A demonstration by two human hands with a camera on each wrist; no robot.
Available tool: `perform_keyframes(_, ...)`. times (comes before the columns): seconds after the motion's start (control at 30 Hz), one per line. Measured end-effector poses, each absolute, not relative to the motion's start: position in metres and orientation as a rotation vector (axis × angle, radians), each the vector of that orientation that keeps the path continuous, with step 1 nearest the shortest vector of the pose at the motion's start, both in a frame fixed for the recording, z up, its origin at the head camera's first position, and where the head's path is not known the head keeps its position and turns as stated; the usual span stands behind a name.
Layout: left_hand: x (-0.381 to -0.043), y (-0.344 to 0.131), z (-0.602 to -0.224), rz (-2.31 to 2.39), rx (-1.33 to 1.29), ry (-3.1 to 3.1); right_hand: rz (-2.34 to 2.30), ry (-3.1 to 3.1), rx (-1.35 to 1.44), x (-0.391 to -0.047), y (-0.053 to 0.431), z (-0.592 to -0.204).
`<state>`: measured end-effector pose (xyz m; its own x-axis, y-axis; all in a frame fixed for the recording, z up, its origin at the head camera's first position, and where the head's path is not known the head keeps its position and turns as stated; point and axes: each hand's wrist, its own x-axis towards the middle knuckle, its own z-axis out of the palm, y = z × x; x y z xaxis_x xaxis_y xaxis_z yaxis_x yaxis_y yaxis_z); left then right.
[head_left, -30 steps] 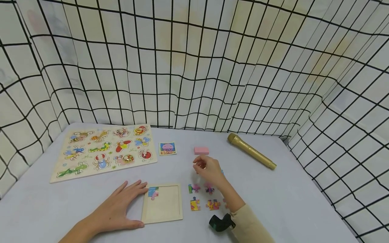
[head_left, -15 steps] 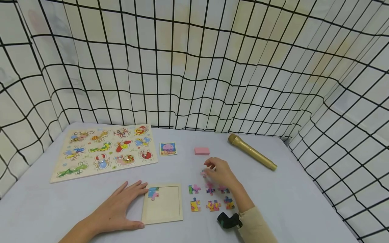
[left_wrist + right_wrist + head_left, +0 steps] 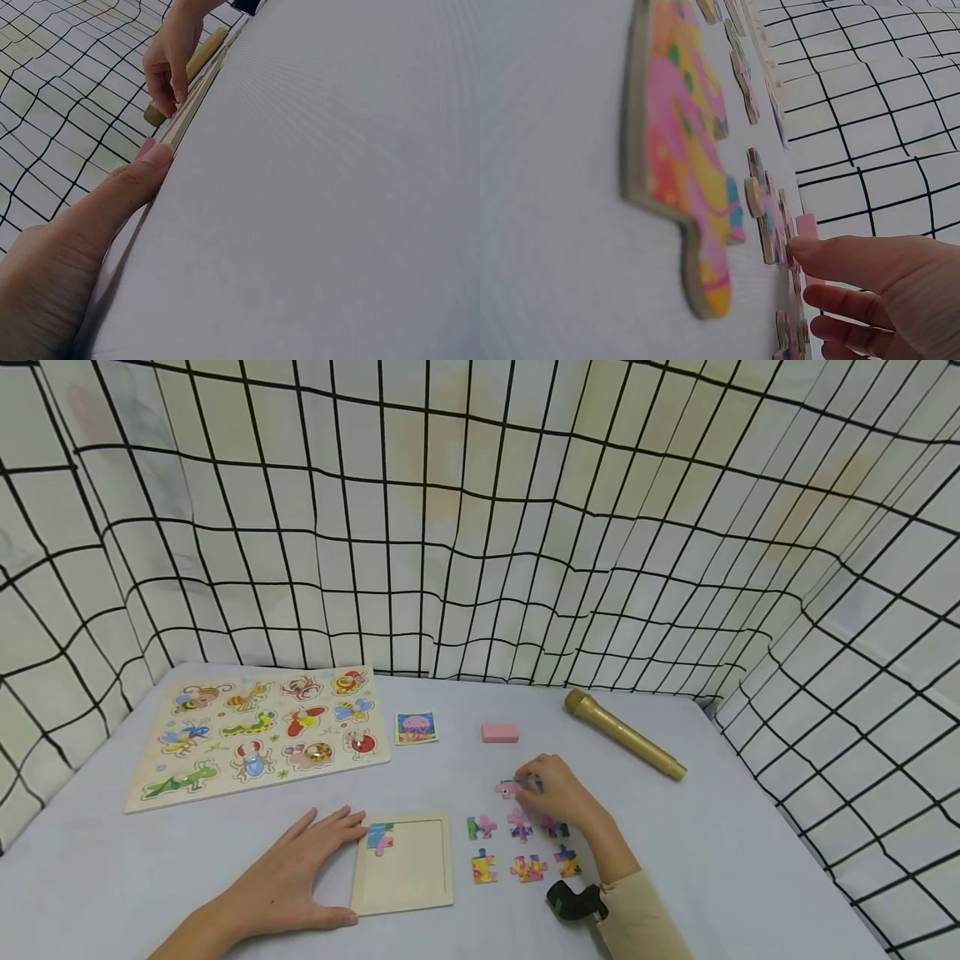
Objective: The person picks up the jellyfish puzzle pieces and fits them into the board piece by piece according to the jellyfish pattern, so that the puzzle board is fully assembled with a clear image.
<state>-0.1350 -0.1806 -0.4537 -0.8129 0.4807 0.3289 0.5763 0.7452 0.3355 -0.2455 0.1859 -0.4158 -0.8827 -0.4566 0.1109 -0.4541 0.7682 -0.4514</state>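
My left hand (image 3: 292, 885) lies spread at the left side of a square wooden puzzle tray (image 3: 405, 885). Its fingertips are at the upper left corner and its thumb at the lower left one; the left wrist view shows the thumb (image 3: 127, 187) against the tray's edge. One blue and pink piece (image 3: 379, 837) sits in the tray's upper left corner. To the right, my right hand (image 3: 558, 793) bends its thumb and fingers around a jigsaw piece (image 3: 537, 783), mostly hidden by them. A pink piece with an eye (image 3: 507, 789) lies just left of the fingertips.
Several loose pieces lie below the right hand in two rows, among them a yellow one (image 3: 484, 867). Farther back are an insect puzzle board (image 3: 270, 735), a small octopus picture card (image 3: 416, 727), a pink block (image 3: 499, 732) and a gold microphone (image 3: 626, 735). Black netting (image 3: 480, 568) encloses the table.
My right hand has moved right and slightly toward me, uncovering the pink piece with the eye and the lower pieces. My left hand and the tray stay where they were.
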Motion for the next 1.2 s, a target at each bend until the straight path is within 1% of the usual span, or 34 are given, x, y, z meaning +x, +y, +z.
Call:
perform_keyframes(0.67,-0.135,-0.18,-0.454,-0.61,-0.847,-2.715,-0.694,2.951,-0.83,-0.251,0.193,-0.426)
perform_keyframes(0.9,-0.134,-0.181,-0.454,-0.634,-0.843,-2.739,-0.671,2.962,-0.944,-0.252,0.194,-0.428)
perform_keyframes(1.2,-0.134,-0.18,-0.453,-0.621,-0.848,-2.724,-0.518,3.019,-1.111,-0.255,0.193,-0.43)
